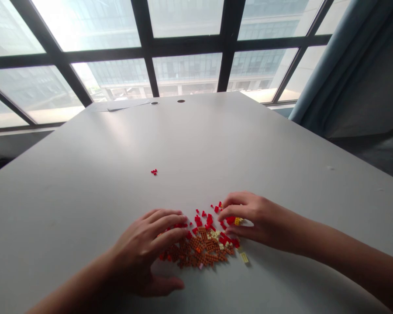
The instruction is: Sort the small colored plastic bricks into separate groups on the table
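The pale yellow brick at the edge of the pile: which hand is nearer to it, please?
Right. The right hand is close to the pale yellow brick, just beyond it in the view. The left hand is farther away, on the other side of the pile of small bricks.

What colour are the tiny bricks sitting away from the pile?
The tiny bricks are red, as the head view shows.

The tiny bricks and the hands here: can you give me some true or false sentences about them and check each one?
1. The left hand has its fingers over the edge of the pile of tiny bricks. True.
2. The right hand is far from the pile. False: its fingertips are at the pile's edge.
3. A small red cluster of bricks lies apart from the pile. True.
4. The table is black. False: it is pale grey.
5. A dark-framed window is beyond the table. True.
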A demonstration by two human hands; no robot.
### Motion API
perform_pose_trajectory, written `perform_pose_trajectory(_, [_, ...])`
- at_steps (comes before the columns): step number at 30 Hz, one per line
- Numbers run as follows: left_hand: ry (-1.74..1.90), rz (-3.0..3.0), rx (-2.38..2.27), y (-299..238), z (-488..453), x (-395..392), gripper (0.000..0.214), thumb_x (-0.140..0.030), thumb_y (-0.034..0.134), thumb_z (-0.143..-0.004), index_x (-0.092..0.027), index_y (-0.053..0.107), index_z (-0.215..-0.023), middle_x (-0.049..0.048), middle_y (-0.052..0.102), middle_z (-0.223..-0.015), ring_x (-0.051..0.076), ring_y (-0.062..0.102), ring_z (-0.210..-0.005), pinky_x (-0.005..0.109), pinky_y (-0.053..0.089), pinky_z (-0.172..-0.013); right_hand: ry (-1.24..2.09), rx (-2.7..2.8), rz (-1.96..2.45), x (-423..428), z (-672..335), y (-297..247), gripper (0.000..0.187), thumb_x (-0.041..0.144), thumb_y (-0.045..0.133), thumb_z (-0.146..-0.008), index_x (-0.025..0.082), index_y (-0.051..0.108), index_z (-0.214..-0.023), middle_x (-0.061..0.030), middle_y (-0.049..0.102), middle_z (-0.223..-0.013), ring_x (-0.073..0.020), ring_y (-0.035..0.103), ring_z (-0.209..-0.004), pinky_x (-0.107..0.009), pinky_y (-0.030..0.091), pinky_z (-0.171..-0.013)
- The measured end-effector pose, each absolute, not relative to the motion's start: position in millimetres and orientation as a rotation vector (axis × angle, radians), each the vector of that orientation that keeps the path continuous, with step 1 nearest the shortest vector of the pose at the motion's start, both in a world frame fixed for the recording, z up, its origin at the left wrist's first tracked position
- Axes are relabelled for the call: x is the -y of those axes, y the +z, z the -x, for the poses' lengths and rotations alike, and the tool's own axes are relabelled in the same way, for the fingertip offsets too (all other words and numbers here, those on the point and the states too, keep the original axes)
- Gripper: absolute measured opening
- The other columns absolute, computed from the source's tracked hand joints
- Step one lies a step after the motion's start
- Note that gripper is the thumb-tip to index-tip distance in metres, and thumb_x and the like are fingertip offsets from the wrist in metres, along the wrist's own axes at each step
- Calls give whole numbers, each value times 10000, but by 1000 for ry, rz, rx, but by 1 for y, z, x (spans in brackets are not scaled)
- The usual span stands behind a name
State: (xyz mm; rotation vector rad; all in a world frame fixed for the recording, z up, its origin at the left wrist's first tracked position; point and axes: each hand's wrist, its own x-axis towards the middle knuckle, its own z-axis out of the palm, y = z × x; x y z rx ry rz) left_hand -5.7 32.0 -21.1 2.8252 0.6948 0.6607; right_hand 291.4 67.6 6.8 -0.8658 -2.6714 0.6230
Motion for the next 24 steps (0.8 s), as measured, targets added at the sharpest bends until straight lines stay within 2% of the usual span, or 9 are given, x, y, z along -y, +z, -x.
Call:
perform_pose_trajectory(10, [656, -2798, -713, -21, 6, -32, 662, -551, 636, -803, -211, 456, -1342, 164, 647, -1203, 296, 603, -1147, 432, 516, -945, 432, 2704, 854, -66, -289, -3, 74, 177, 628, -889, 174, 701, -876, -95, 686, -919, -188, 645, -824, -303, 494, -755])
perform_pose_trajectory(16, [688, -2804, -694, -21, 5, -32, 658, -552, 637, -803, -200, 469, -1332, 164, 655, -1182, 293, 609, -1133, 428, 527, -932, 354, 2758, 755, -67, -287, -1, 153, 175, 559, -935, 160, 673, -834, -89, 680, -830, -175, 605, -771, -305, 461, -742])
perform_pose_trajectory(24, [670, -2815, -692, -21, 5, -32, 670, -549, 636, -802, -204, 447, -1344, 169, 656, -1182, 299, 607, -1143, 432, 525, -933, 452, 2767, 744, -66, -284, 1, 163, 174, 542, -935, 159, 648, -811, -69, 650, -769, -166, 582, -722, -278, 468, -713])
